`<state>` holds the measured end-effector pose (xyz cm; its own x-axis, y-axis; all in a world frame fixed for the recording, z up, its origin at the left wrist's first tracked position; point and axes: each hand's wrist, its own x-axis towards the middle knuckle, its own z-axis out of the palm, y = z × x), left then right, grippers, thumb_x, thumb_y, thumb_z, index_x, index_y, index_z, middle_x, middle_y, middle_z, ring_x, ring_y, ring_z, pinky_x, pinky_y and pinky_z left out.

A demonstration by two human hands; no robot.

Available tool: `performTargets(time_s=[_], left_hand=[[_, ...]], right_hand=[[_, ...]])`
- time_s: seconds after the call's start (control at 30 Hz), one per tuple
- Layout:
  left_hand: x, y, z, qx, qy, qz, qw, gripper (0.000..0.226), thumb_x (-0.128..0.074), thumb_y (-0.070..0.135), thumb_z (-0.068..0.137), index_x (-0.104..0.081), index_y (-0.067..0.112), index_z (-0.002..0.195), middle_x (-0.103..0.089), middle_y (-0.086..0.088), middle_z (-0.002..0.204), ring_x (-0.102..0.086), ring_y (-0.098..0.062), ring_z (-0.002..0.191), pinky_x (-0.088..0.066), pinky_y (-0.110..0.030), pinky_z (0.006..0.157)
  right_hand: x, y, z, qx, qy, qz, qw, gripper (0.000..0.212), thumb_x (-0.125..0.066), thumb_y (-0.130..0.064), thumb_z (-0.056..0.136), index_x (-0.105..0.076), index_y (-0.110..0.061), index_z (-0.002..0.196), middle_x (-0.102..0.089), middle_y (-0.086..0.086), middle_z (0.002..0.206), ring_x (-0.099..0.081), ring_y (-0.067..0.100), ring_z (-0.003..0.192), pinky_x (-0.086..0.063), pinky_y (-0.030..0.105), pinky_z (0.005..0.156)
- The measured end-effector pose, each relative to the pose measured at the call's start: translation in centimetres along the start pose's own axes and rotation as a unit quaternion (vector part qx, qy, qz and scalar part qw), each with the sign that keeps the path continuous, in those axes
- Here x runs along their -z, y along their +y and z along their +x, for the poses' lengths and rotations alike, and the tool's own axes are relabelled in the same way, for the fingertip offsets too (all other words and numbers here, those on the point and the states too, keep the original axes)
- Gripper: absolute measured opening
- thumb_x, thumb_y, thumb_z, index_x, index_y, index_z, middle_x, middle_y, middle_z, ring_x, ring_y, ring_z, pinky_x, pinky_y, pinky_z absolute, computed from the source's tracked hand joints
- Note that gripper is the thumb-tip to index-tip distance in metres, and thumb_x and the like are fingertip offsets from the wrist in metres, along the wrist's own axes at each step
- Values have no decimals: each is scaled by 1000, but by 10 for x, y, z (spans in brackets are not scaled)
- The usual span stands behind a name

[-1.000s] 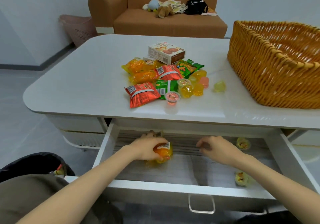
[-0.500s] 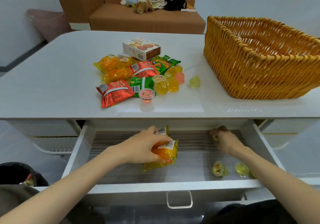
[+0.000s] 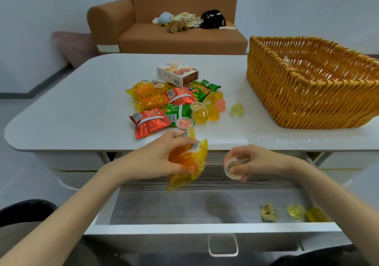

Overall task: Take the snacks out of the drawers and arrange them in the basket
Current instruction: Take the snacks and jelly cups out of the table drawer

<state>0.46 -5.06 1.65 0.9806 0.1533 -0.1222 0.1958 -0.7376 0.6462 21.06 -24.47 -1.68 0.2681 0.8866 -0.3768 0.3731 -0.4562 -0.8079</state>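
My left hand (image 3: 155,159) grips a yellow-orange snack packet (image 3: 189,164), held above the back of the open drawer (image 3: 205,204) at the table's front edge. My right hand (image 3: 252,162) pinches a small clear jelly cup (image 3: 232,168) beside it. Three jelly cups (image 3: 295,214) lie in the drawer's front right corner. A pile of snack packets (image 3: 164,103), jelly cups and a biscuit box (image 3: 177,75) sits on the white table (image 3: 71,111). The wicker basket (image 3: 307,93) stands at the table's right.
A brown sofa (image 3: 180,37) with soft toys stands behind the table. A pink bin (image 3: 75,48) leans by the wall at the left. A black object (image 3: 24,210) sits at my lower left. The drawer's handle (image 3: 222,245) faces me.
Both hands have risen out of the drawer toward the tabletop. The left carries the yellow-orange packet up; the right has picked up a jelly cup from the drawer's back.
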Motion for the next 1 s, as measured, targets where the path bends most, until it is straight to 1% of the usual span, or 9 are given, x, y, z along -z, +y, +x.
performTargets(time_s=[0.17,0.3,0.37,0.47,0.63,0.7,0.8,0.9,1.0], left_hand=[[42,-11,-13,35,127,2,991,60,-62,58,65,-33,56,117,-33,12,128,-33,-4,120,-31,-18,97],[57,-38,-15,87,202,141,965,61,-71,48,78,-42,47,131,-35,0,131,-39,-16,120,-37,-27,99],[61,-50,-15,133,214,207,945,63,-68,51,80,-42,42,137,-35,-5,136,-41,-24,123,-39,-35,98],[66,-65,-7,187,219,264,920,64,-63,51,84,-37,41,142,-34,-9,138,-40,-30,124,-39,-38,97],[68,-90,12,240,232,265,905,65,-60,53,86,-34,38,143,-35,-12,135,-41,-34,121,-40,-43,95],[69,-99,20,246,250,255,901,64,-57,52,88,-31,39,145,-35,-15,138,-40,-36,123,-40,-45,97],[66,-107,28,245,267,208,909,67,-50,47,95,-12,41,150,-17,-23,154,-18,-43,141,-25,-55,110],[59,-106,29,246,272,205,907,70,-43,51,96,0,41,151,2,-20,159,1,-45,144,-10,-59,114],[55,-99,23,241,265,214,909,76,-41,57,94,3,38,152,6,-18,159,6,-43,145,-8,-57,115]], right_hand=[[18,-37,18,93,180,38,979,17,-67,-11,88,-66,-19,102,-66,9,102,-65,22,76,-57,33,71],[8,-35,53,86,272,23,958,17,-64,-10,89,-62,-22,100,-61,4,111,-65,23,69,-57,36,73],[0,-32,70,74,287,38,954,15,-62,-12,90,-61,-22,101,-59,4,114,-63,20,68,-57,36,72],[-8,-30,90,66,295,76,950,22,-62,-16,91,-63,-15,113,-58,9,117,-63,18,70,-58,35,72],[-14,-36,97,64,325,124,935,36,-65,-14,89,-52,-14,123,-54,3,110,-66,29,88,-57,27,67],[-16,-37,96,76,333,128,931,36,-65,-11,89,-51,-13,122,-53,-1,107,-67,29,86,-57,21,60],[-19,-36,93,103,350,64,929,34,-66,-10,89,-50,-16,119,-54,-1,114,-68,22,74,-56,23,62],[-19,-34,89,120,367,-43,921,39,-68,-13,87,-52,-18,122,-55,-2,120,-67,18,72,-56,33,71],[-20,-32,85,130,377,-83,913,41,-70,-14,86,-52,-19,122,-54,-1,123,-65,14,73,-51,26,68]])
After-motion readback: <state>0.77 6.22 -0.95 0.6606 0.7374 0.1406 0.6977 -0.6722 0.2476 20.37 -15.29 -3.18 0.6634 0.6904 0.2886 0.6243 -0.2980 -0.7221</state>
